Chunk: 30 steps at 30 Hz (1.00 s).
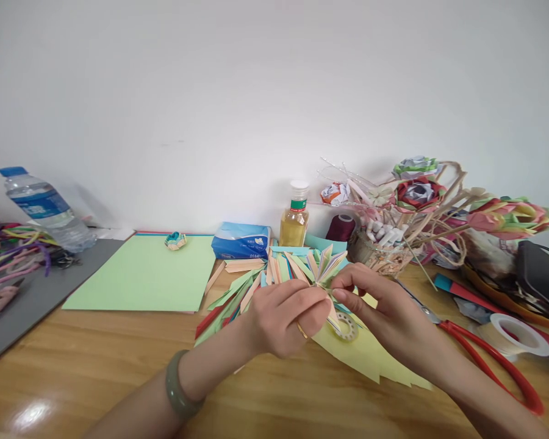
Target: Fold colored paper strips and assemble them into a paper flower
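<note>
My left hand (288, 314), wearing a ring and with a green bangle on the wrist, is closed around the base of a bunch of folded paper strips (322, 262). The strips fan out like a flower in pale green, peach, white and purple. My right hand (370, 299) is in a pinch at the bunch's right side, thumb and forefinger together; what lies between them is too small to make out. Below and behind the hands lies a pile of folded paper strips (249, 283). A tape roll (348, 327) rests on yellow paper (366, 353) under the hands.
Green sheets (146, 274) lie left, with a small folded-paper piece (175, 241) on top. Behind stand a tissue pack (241, 241), an oil-coloured bottle (294, 222) and a maroon thread spool (340, 228). Red-handled scissors (485, 360), a white spool (515, 335) and paper flowers (419, 194) are right.
</note>
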Available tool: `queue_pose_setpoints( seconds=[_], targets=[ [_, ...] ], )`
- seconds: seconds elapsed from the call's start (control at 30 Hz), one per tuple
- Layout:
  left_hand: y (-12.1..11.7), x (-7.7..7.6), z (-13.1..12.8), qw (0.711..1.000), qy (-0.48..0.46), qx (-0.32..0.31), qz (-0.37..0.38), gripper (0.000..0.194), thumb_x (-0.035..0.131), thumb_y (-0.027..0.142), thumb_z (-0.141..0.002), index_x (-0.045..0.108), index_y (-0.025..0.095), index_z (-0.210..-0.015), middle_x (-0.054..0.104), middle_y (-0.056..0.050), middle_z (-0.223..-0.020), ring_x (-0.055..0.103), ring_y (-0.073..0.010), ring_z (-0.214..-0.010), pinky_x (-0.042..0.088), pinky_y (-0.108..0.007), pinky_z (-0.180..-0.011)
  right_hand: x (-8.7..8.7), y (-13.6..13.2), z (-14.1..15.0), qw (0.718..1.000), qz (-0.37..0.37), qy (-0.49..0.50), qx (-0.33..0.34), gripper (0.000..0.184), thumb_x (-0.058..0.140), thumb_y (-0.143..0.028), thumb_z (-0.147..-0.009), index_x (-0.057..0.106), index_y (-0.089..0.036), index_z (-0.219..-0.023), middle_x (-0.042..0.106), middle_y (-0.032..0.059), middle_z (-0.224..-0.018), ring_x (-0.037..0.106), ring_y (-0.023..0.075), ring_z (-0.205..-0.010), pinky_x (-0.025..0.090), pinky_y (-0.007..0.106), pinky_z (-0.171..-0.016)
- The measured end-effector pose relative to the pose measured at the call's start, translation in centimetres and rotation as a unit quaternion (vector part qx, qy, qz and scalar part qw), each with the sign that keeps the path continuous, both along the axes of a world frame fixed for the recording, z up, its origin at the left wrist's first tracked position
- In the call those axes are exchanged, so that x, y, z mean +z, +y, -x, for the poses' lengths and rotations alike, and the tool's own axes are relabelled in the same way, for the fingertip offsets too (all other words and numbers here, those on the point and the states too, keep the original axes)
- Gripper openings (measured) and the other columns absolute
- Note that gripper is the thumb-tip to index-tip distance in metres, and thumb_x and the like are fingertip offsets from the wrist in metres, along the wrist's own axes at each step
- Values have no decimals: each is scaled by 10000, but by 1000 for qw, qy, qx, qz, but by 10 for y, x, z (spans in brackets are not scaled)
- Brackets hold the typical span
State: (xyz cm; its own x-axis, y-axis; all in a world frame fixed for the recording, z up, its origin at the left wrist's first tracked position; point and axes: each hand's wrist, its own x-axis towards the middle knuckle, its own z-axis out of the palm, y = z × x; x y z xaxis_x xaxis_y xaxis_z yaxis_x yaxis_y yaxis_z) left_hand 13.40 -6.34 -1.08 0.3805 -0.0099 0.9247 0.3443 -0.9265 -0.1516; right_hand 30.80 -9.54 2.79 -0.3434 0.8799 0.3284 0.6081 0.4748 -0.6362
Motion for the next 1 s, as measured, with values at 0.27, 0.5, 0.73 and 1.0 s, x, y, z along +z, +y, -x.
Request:
queue_pose_setpoints(
  seconds=[0.27,0.5,0.73,1.0],
  targets=[
    [5,-5,-5,999,-31,3,37,139,544,40,-751,559,128,-858,671,-74,-809,614,-134,-740,526,-231,-614,-3,-1,0,999,-25,8,-24,100,485,-310,-870,529,-221,-884,574,1,-762,519,137,-686,434,256,-607],
    [6,-5,-3,993,-44,17,110,178,527,11,-756,541,176,-819,671,-53,-865,604,-118,-742,514,-238,-631,-1,0,-5,996,-70,-5,-46,124,524,-345,-845,554,-231,-885,569,-1,-726,513,143,-652,423,268,-580],
    [-2,0,-5,941,-124,-24,313,134,536,63,-772,535,185,-827,647,-74,-930,626,-149,-843,532,-280,-707,-6,0,-2,993,-65,26,-97,196,556,-394,-815,517,-233,-920,547,-7,-751,494,131,-612,412,255,-522],
    [-7,1,-9,888,-179,-51,421,112,540,79,-768,530,190,-781,583,-26,-868,567,-123,-836,507,-224,-655,-7,-7,6,984,-103,62,-130,108,545,-328,-825,512,-228,-802,526,-2,-794,481,131,-647,408,260,-550]
  ],
)
